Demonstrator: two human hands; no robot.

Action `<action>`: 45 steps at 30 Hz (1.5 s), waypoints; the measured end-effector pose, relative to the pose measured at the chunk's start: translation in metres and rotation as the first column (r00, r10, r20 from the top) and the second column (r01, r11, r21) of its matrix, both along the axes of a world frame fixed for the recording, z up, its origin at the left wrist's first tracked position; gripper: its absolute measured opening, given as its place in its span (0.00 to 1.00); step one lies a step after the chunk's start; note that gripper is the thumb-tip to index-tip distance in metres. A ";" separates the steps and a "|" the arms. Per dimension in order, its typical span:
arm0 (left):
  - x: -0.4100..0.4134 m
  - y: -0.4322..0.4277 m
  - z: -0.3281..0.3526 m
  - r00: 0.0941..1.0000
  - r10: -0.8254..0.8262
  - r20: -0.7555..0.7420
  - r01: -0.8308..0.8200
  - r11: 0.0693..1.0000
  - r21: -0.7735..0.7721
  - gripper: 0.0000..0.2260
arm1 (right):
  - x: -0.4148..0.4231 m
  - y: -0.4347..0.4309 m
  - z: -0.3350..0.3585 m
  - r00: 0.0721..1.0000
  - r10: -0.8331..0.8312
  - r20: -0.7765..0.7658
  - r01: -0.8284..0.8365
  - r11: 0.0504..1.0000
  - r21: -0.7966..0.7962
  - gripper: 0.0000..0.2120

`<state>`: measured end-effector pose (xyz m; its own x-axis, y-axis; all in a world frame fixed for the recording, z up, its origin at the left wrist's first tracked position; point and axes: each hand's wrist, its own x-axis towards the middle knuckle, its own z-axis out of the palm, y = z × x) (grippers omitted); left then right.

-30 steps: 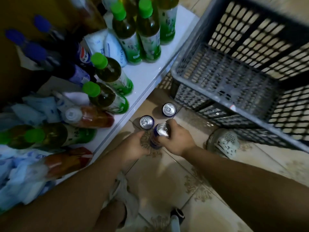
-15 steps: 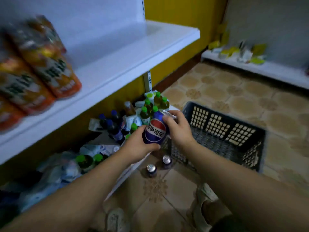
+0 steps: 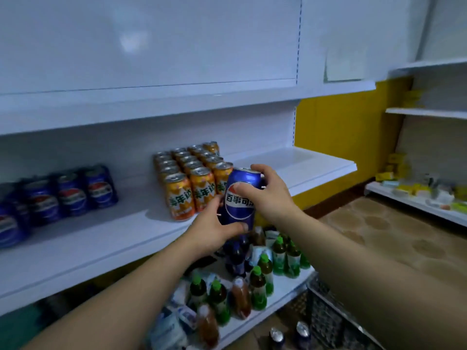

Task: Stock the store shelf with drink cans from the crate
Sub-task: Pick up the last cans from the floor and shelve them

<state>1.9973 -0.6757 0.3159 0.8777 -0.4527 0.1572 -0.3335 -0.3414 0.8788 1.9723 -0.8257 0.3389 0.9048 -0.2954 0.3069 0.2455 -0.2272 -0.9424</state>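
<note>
My left hand (image 3: 212, 229) and right hand (image 3: 269, 195) both clasping the blue can (image 3: 240, 198), near-upright, top leaning toward the white shelf (image 3: 113, 238).

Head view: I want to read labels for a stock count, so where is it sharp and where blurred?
Head view: the held blue can is sharp, label readable; the orange cans are fairly clear; the blue cans at far left smear with blur; light is dim and bluish.

Both hands (image 3: 271, 195) hold a blue can (image 3: 240, 198) before orange cans (image 3: 192, 178).
</note>
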 end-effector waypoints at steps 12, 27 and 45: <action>-0.015 0.183 0.017 0.933 0.361 0.016 -0.354 0.905 0.236 0.37 | 0.035 0.155 0.029 0.930 0.368 0.003 -0.367 0.928 -0.060 0.33; 0.031 0.377 -0.026 0.782 0.609 0.131 -0.480 0.455 0.750 0.32 | 0.113 0.308 -0.002 0.807 0.581 -0.109 -0.589 0.805 -0.076 0.33; 0.076 0.401 -0.057 0.736 0.639 0.225 -0.524 0.327 0.786 0.35 | 0.216 0.398 -0.032 0.780 0.603 -0.167 -0.625 0.745 -0.234 0.39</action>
